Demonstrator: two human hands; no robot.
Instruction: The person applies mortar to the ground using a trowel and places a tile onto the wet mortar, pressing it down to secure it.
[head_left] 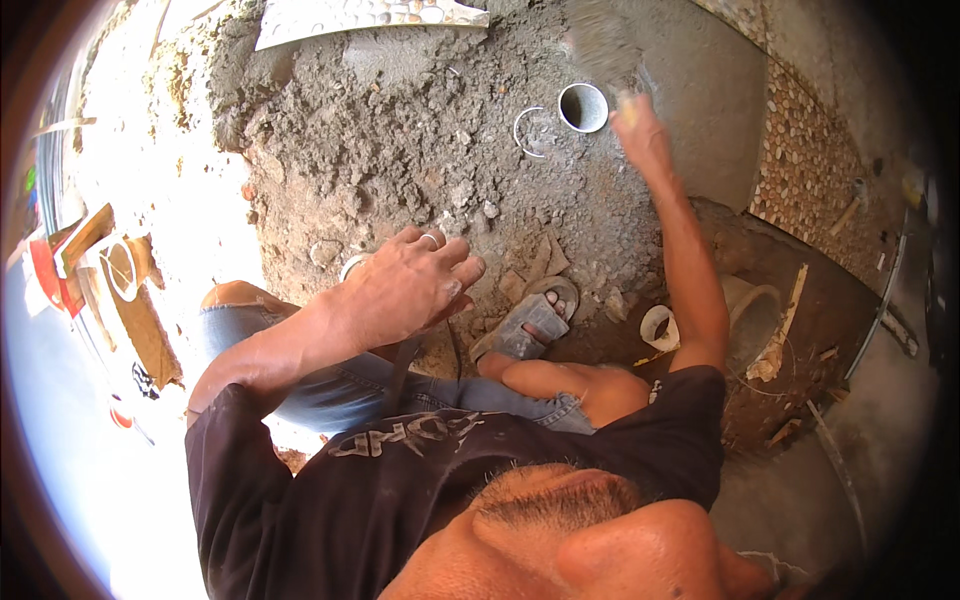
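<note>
Rough grey mortar bed [420, 150]; left hand [410, 285] loosely open, empty; right hand [638, 130] beside pipe mouth [583, 107], grip unclear.

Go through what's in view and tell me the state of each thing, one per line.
Left hand: open, fingers spread, holding nothing.
Right hand: closed on a blurred tool beside the pipe.
White pipe: upright in the mortar, mouth open.
Mortar bed: rough, lumpy.
Sandal: worn on the foot.
Tape roll: lying flat on the dirt.
</note>
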